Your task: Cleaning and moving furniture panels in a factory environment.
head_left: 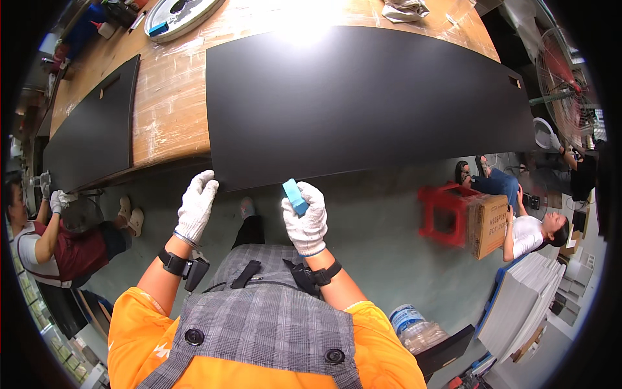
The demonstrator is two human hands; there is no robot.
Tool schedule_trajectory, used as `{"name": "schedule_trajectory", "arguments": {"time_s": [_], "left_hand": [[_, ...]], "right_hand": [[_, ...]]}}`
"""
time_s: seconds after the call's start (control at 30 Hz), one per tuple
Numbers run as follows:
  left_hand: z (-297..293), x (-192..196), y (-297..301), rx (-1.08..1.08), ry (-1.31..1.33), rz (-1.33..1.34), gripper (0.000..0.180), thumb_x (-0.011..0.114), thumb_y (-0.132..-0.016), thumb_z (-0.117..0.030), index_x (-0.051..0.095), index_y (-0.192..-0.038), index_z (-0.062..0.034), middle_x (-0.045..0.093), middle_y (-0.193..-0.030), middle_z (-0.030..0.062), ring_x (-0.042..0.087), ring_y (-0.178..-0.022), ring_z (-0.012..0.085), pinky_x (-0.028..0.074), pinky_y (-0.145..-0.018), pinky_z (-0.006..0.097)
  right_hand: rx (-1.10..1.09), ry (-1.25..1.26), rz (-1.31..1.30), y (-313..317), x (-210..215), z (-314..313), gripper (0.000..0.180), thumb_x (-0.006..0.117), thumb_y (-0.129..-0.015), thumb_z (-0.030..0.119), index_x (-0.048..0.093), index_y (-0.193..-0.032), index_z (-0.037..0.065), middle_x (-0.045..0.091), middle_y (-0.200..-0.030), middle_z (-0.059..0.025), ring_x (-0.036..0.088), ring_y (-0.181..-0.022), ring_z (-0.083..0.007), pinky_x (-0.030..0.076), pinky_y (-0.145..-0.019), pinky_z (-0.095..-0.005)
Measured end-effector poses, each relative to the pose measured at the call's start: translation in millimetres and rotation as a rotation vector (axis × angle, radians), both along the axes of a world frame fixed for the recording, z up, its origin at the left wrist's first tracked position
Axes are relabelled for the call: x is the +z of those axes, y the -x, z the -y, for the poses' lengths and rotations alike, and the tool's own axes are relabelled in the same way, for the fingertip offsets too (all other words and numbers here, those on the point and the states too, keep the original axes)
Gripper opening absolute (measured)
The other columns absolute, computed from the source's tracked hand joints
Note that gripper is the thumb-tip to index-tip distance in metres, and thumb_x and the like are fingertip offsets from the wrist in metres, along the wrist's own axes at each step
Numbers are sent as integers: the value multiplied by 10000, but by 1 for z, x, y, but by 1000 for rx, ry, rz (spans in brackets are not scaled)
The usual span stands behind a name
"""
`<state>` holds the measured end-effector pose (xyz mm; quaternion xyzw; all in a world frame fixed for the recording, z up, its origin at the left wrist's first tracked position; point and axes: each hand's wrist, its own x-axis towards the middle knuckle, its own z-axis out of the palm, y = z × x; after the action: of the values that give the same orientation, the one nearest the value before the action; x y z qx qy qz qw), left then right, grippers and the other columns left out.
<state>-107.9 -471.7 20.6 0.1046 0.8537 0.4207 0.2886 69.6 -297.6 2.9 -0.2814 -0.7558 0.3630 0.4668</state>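
- Far left of the black panel (363, 110): a co-worker (74, 253) in a dark red apron, with gloved hands close to the near edge of a small panel (94, 129).
- Left of the black panel, beyond its far left corner: a white-rimmed disc (210, 11), lying on the table (168, 110) and bearing a second, smaller blue piece (158, 29).
- At the black panel's near left corner: the left hand (197, 206), gloved, fingers pressed together and holding nothing visible; hard to tell whether touching the edge.
- Just beside the black panel's near edge, right of that corner: the blue block (295, 196), pinched between thumb and curled fingers of the gloved right hand (304, 223); contact with the edge unclear.
- Behind the black panel: a crumpled cloth (405, 10) on the table.
- On the near side of the black panel, toward its right end: a red stool (444, 211), then a carton (489, 223) under another person's (528, 230) hands.
- Right of the black panel: a caged fan (564, 84).
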Motion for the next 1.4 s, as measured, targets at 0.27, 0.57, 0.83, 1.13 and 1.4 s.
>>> {"name": "schedule_trajectory", "arguments": {"time_s": [0.27, 0.57, 0.83, 1.13, 1.4], "left_hand": [[17, 21, 36, -308, -133, 389, 402, 520, -962, -196, 466, -1282, 42, 559, -1237, 136, 565, -1128, 220, 453, -984, 345], [83, 24, 84, -380, -32, 331, 343, 521, -944, -155, 516, -1240, 19, 635, -1120, 130, 599, -1058, 193, 470, -935, 308], [112, 8, 96, -358, -58, 366, 339, 523, -938, -187, 542, -1220, 0, 642, -1120, 114, 606, -1060, 182, 462, -938, 298], [118, 10, 109, -373, -46, 343, 326, 512, -951, -153, 523, -1229, 17, 614, -1149, 120, 601, -1057, 186, 469, -945, 301], [124, 4, 108, -339, -28, 312, 328, 517, -928, -215, 580, -1190, -27, 662, -1104, 104, 616, -1067, 172, 459, -932, 290]], "right_hand": [[-326, 463, -56, 16, 3, 18, 278, 580, -779, -74, 526, -1044, -10, 570, -777, -44, 572, -646, -101, 486, -595, -216], [-194, 748, -158, 51, 14, 82, 313, 581, -774, -89, 526, -1072, -11, 552, -839, -53, 572, -714, -134, 491, -651, -244], [-100, 373, 70, 85, 12, 161, 393, 663, -746, -43, 523, -1108, 23, 599, -939, -84, 603, -760, -135, 514, -701, -255], [-242, 368, 125, 81, 2, 143, 410, 696, -762, -9, 499, -1118, 31, 588, -1002, -81, 616, -853, -167, 521, -772, -296], [-21, 67, 175, 75, -10, 153, 624, 759, -688, -3, 438, -1207, 131, 592, -1092, -134, 627, -917, -295, 520, -797, -370]]}}
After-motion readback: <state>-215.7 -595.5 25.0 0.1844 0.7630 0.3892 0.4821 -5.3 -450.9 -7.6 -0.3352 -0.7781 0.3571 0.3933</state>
